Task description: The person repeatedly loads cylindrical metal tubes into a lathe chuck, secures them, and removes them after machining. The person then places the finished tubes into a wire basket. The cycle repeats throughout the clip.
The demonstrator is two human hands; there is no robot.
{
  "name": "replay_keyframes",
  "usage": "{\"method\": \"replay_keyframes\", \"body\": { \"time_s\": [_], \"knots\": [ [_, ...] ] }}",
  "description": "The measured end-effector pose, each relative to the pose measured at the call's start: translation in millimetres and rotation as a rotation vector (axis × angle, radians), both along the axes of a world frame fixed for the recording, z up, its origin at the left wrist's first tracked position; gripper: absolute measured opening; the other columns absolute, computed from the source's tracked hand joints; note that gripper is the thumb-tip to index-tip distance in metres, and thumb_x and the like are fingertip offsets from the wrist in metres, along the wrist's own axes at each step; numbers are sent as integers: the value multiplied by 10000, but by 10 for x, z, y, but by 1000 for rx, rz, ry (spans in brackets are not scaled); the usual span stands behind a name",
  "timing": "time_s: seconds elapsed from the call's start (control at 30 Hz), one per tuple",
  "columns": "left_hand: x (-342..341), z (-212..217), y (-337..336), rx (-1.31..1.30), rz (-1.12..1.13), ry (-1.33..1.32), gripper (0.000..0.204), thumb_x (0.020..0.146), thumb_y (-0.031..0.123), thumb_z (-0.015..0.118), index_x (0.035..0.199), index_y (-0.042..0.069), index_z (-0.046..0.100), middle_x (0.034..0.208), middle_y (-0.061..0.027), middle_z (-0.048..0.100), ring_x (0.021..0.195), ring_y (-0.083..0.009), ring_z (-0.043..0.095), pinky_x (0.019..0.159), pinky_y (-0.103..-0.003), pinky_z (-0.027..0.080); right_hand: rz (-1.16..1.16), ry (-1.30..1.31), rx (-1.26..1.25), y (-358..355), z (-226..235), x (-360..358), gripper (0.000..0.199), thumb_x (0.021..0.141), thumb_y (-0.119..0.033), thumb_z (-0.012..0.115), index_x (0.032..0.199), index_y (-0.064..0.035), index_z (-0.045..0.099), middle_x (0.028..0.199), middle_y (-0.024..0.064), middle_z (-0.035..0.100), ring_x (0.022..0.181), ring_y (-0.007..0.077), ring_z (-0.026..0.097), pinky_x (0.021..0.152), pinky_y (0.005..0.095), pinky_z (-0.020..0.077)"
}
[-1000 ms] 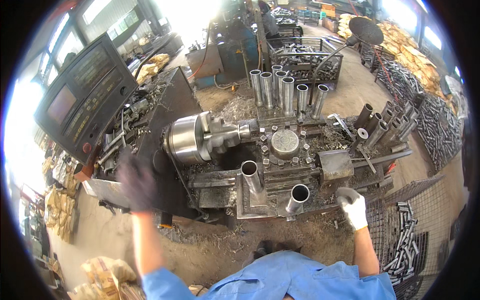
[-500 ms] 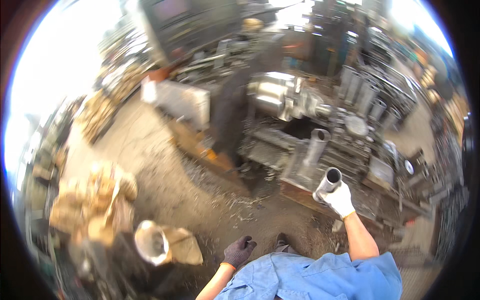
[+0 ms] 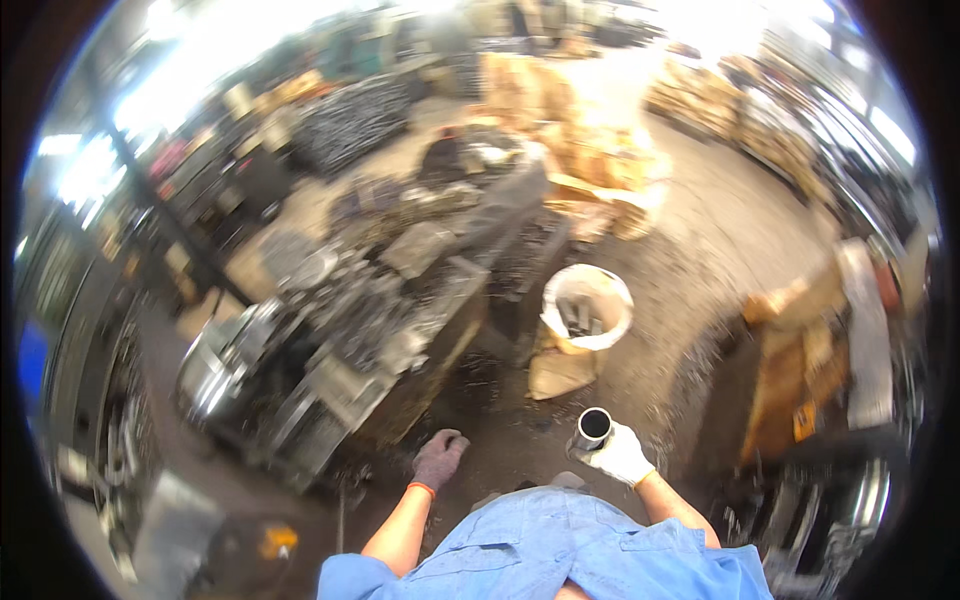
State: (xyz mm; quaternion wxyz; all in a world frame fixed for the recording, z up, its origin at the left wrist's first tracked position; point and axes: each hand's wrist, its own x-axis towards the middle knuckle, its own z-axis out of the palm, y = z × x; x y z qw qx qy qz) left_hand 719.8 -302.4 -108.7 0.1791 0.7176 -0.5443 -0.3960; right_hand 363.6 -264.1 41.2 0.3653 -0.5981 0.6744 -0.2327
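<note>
My right hand (image 3: 622,455), in a white glove, is closed around a short metal tube (image 3: 578,440). The tube stands roughly upright in the grip, its dark round opening facing up. My left hand (image 3: 440,458), in a dark grey glove with an orange cuff, hangs low at my left side, its fingers loosely bent and nothing seen in it. Ahead of the right hand sits a white round bucket (image 3: 618,335) with several metal pieces (image 3: 578,316) inside. Tan cardboard or sacking (image 3: 560,372) lies against its near side.
A greasy lathe-like machine (image 3: 345,385) stretches along my left. Brown wrapped bundles (image 3: 600,165) lie beyond the bucket on the dusty floor (image 3: 705,215). To the right, a machine's metal guard panel (image 3: 866,335) and a rusty brown sheet (image 3: 775,390) stand close by. Much is blurred.
The view has swung left, from the machine with standing tubes to the bucket and another machine. My right hand has brought the tube away from the bench, closer to my body.
</note>
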Motion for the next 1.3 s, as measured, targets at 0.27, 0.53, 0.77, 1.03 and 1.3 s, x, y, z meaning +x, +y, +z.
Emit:
{"method": "replay_keyframes", "body": {
  "time_s": [0.27, 0.53, 0.77, 1.03, 1.3],
  "knots": [
    [1832, -371, 1882, -805, 1764, -39, 517, 1105, 441, 509, 1366, 0, 576, 1291, -207, 658, 1173, -351, 635, 1027, -419, 508, 645, -224, -22, -1631, 138, 1555, 403, 770, -348, 879, 1035, -97, 708, 956, 109, 757, 885, 255, 738, 832, 398, 580],
    [2039, 156, 2222, -636, 1659, -768, 512, 1112, 445, 493, 1245, -36, 608, 1134, -246, 680, 991, -330, 678, 877, -435, 557, 927, -258, -163, -2994, 213, 2609, 592, 766, -356, 864, 1279, -123, 683, 1159, 162, 753, 1079, 331, 734, 938, 400, 581],
    [2088, 310, 2140, -921, 1917, 666, 280, 1044, 366, 572, 951, 102, 587, 732, -59, 593, 509, -150, 484, 451, -347, 398, 1756, 334, -401, -4562, 1459, 2904, 427, 847, -328, 735, 1206, -98, 728, 1003, 192, 761, 977, 371, 743, 851, 477, 600],
    [2249, 1361, -343, -221, 926, -1257, 1054, 773, 306, 866, 1601, -31, 308, 1631, -236, 389, 1519, -360, 389, 1284, -526, 271, 1744, 584, -861, -4695, 1202, 5757, 375, 837, -217, 710, 1174, -57, 752, 1097, 208, 745, 1004, 367, 747, 832, 473, 617],
    [3189, 2087, -1051, -234, 695, -1382, 1256, 592, 514, 936, 1554, -26, 336, 1599, -259, 401, 1522, -446, 349, 1282, -579, 238, 1541, 935, -397, -6373, 1152, 5471, 306, 912, -324, 657, 945, -56, 803, 904, 193, 768, 797, 282, 754, 733, 435, 600]
  ]
}}
